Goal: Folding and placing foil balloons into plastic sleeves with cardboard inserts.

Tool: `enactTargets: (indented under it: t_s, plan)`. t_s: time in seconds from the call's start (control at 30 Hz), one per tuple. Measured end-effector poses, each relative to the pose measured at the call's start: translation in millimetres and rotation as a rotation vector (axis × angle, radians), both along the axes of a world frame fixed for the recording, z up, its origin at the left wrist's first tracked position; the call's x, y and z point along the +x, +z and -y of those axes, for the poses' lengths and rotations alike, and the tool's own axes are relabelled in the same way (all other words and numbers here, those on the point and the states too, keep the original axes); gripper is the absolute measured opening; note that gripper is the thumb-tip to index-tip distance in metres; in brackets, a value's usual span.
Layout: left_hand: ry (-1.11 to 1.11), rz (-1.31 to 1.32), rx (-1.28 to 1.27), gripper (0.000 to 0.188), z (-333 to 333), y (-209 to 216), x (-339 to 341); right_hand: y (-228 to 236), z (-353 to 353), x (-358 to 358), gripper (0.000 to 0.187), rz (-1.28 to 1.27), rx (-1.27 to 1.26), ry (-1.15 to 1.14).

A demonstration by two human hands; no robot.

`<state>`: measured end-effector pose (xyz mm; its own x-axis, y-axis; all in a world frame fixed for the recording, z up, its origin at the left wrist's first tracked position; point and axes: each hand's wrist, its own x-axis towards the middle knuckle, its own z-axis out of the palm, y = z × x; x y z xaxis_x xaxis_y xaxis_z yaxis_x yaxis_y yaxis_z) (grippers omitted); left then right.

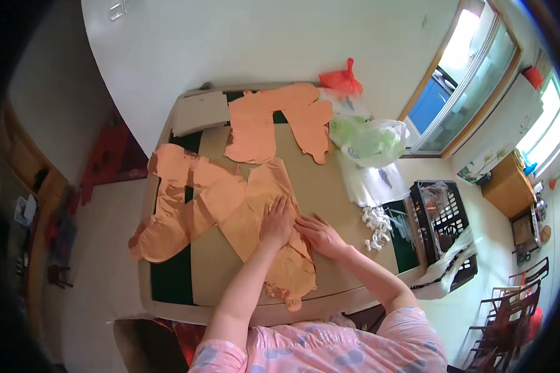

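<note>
Flat, uninflated copper-coloured foil balloons lie on a cardboard-covered table. The nearest foil balloon stretches toward the table's front edge, its lower end creased and partly folded. My left hand rests flat on its middle, fingers stretched forward. Beside it, my right hand lies palm down at the balloon's right edge, fingers spread and pointing left. Neither hand grips anything that shows. Another foil balloon spreads out at the left, meeting the near one. A third foil balloon, bent in an arch, lies at the back.
A grey cardboard piece lies back left. On the right are a red plastic bag, a green-and-white plastic bag, clear plastic sleeves, small white pieces and thin clear sticks. A black crate stands beside the table.
</note>
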<state>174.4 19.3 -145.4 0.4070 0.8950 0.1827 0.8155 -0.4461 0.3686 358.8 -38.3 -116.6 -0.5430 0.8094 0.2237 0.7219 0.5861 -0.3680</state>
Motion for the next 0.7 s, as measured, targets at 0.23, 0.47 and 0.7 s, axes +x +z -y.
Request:
enactTargets:
  t_s: [0.23, 0.47, 0.7]
  plan:
    - [0.013, -0.009, 0.037, 0.054, -2, -9, -2, 10, 53, 20, 0.056, 0.069, -0.077, 0.169]
    - [0.003, 0.012, 0.034, 0.054, -1, -9, 1, 15, 96, 39, 0.063, 0.086, -0.131, 0.191]
    - [0.010, -0.016, 0.027, 0.055, 0, -8, 0, 21, 93, 39, 0.063, 0.057, -0.155, 0.168]
